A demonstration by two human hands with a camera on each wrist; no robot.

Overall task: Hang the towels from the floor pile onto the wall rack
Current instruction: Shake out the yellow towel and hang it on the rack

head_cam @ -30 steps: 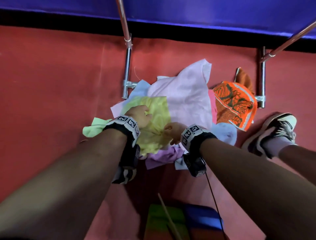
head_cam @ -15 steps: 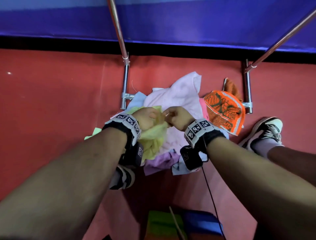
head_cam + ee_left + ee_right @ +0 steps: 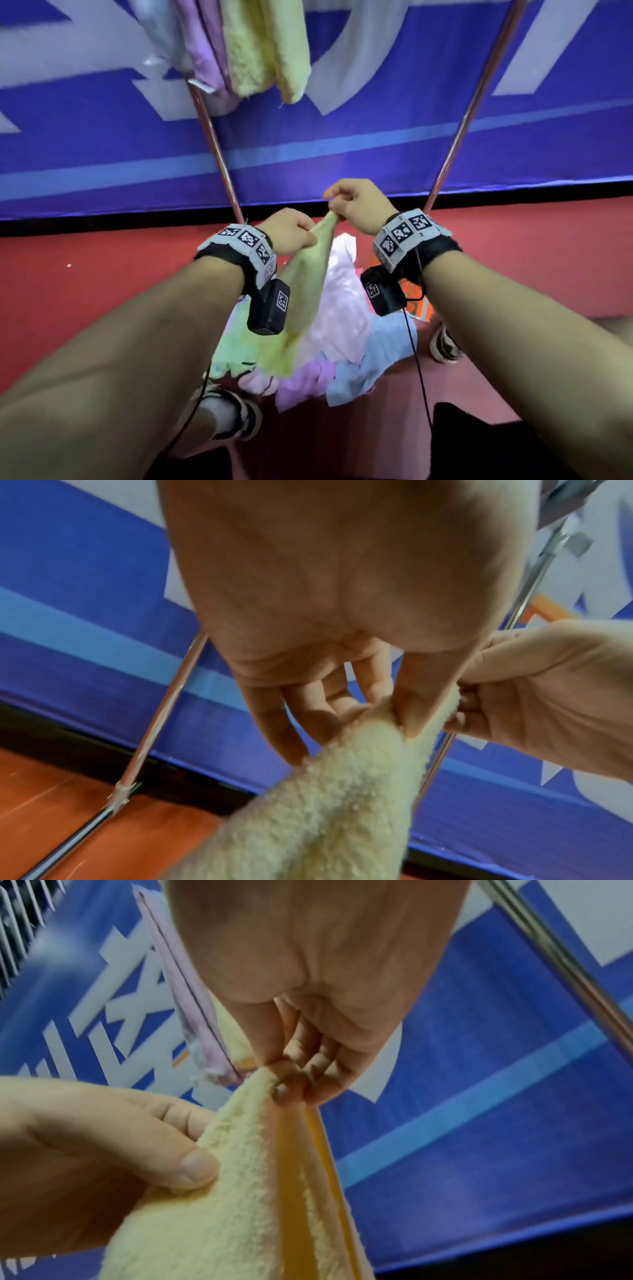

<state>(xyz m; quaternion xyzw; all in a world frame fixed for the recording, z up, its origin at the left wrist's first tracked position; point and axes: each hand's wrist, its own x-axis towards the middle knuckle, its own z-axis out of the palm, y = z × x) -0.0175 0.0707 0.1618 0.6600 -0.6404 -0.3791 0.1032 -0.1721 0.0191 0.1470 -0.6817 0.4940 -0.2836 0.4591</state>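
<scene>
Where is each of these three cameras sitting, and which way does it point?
Head: worn on the head, looking down at both forearms, left hand, right hand, floor pile.
Left wrist: looks along the left hand's palm at the yellow towel.
Right wrist: along the right palm, towards the blue banner.
All share that towel and both hands.

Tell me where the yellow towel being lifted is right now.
Head view, centre: the yellow towel hangs between left hand and right hand, above the floor pile.
</scene>
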